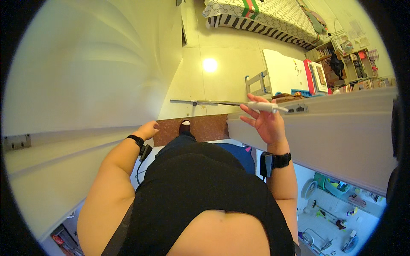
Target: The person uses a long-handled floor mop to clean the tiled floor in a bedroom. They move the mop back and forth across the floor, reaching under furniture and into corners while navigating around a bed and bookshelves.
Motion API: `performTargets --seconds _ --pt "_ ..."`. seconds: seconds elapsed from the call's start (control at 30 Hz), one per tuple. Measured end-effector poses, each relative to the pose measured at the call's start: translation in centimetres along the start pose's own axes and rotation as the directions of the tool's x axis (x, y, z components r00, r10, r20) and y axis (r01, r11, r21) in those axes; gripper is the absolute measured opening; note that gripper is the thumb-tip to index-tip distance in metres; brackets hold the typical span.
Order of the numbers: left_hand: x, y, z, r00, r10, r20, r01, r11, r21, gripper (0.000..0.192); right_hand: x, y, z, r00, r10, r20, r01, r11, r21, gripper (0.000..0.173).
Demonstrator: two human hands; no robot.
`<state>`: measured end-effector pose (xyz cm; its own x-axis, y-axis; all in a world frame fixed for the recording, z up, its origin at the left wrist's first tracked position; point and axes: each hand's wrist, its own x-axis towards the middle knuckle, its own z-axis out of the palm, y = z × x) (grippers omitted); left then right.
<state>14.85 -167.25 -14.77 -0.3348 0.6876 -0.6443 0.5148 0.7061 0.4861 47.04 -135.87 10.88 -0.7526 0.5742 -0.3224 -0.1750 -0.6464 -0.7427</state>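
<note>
My right hand (264, 123) is palm up with its fingers spread. Across the fingers lies the white handle (261, 106) of a long thin metal pole (221, 103); the hand is not closed round it, and how firmly they touch is unclear. The pole runs left over the tiled floor, with a small dark fitting near its far end. My left hand (148, 130) is at the edge of the white door (96, 130), its fingers partly curled and partly hidden. No object shows in it. Both wrists wear black straps with small devices.
Below me runs a reddish-brown threshold (211, 128), with one dark shoe (184, 125) on it. A white table (285, 70) and a step stool (256, 84) stand ahead right, before bookshelves (355, 65). Farther off is a bed (266, 16). A white door panel (336, 134) stands at right.
</note>
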Motion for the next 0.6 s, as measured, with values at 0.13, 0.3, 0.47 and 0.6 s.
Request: performTargets --seconds 0.13,0.3,0.47,0.6 --pt "1.8 -0.2 -2.3 1.0 -0.017 0.004 0.018 0.992 -0.128 0.043 6.2 -0.2 2.8 0.999 -0.03 -0.03 0.028 0.998 -0.053 0.058" --pt "4.6 -0.2 -4.5 0.997 0.038 -0.067 -0.052 0.972 -0.23 0.043 8.8 -4.2 5.3 0.955 -0.289 0.062 0.295 0.941 -0.166 0.054" --pt "5.2 -2.6 -5.5 0.995 -0.01 -0.103 -0.017 0.966 -0.258 0.042 12.4 -4.2 4.7 0.972 -0.233 -0.024 0.218 0.936 -0.275 0.051" --pt "4.9 -4.7 -5.8 0.99 -0.088 -0.112 0.05 0.952 -0.302 0.042 15.2 -2.9 3.0 0.978 -0.207 0.018 0.202 0.93 -0.306 0.051"
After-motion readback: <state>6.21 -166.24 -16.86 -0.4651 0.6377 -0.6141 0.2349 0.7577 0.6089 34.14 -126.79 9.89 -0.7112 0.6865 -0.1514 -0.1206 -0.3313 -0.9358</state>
